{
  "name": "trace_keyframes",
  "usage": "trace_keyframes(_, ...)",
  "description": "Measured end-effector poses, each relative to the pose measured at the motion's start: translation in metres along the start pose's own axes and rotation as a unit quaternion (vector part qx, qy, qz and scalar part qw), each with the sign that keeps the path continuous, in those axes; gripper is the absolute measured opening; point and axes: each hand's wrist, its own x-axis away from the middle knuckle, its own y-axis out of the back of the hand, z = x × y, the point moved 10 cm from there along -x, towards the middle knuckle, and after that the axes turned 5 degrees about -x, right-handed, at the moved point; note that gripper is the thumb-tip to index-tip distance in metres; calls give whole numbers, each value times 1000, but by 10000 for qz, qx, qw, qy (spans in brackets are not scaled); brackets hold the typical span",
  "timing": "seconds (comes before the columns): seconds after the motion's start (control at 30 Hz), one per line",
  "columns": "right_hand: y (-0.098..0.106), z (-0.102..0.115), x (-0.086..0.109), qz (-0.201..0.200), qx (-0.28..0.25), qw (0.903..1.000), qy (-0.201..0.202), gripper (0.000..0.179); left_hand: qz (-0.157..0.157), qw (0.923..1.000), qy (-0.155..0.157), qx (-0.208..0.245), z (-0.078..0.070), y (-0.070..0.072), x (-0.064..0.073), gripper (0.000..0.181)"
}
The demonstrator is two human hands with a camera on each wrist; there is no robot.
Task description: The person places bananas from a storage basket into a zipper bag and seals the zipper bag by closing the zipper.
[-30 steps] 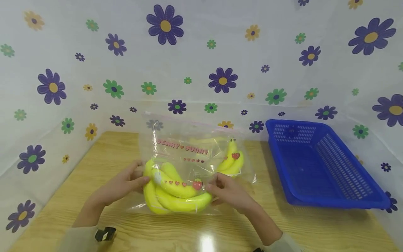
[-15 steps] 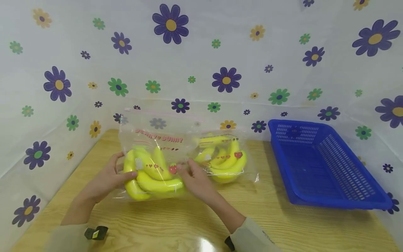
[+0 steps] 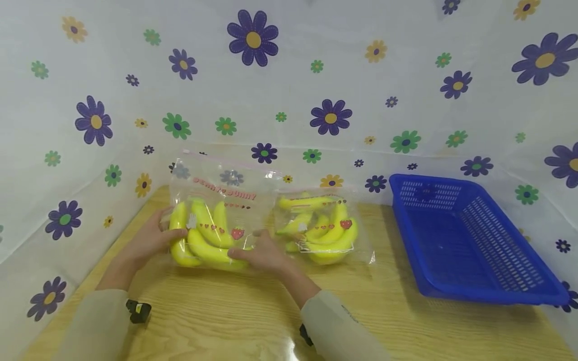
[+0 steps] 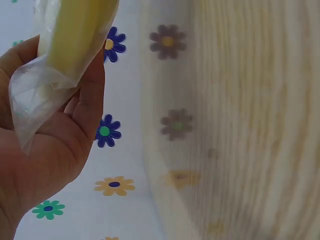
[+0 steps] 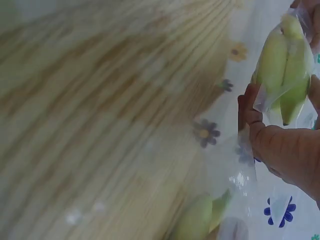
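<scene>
In the head view a clear zip bag (image 3: 253, 200) with red print holds several yellow bananas (image 3: 212, 250). My left hand (image 3: 146, 240) grips its left end, thumb in front and fingers behind. At the lower right end my right hand (image 3: 266, 253) grips the same bag, thumb over the front. The left wrist view has the bag's corner and a banana (image 4: 75, 40) between thumb and fingers. In the right wrist view the bananas (image 5: 285, 70) lie between the fingers and thumb. A second clear bag of bananas (image 3: 329, 243) stands just right of the held one.
A blue plastic basket (image 3: 469, 240) with perforated sides stands at the right of the wooden table (image 3: 226, 321). Behind the table and at its sides hangs a white sheet with printed flowers (image 3: 331, 118).
Both hands have moved left and a little back with the held bag. The second bag, partly behind it before, now shows almost whole. The basket has stayed in place.
</scene>
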Motion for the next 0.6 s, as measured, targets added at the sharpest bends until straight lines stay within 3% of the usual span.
trace_keyframes(0.17, -5, -2, -9, -345, -465, 9983, -11, 87, -170, 9971, 32, -735, 8, 5, -16, 86)
trace_keyframes(0.4, -9, -10, -15, -622, -995, 9930, -138, 76, -122, 9911, 261, -1298, 14, 0, -25, 95)
trace_keyframes(0.5, -9, -9, -16, -592, -786, 9951, -67, 78, -63, 9759, 241, -2167, 12, -4, -27, 80)
trace_keyframes(0.6, -9, -9, -18, -542, -331, 9980, -1, 87, 136, 9449, 367, -3249, 15, -10, -25, 65)
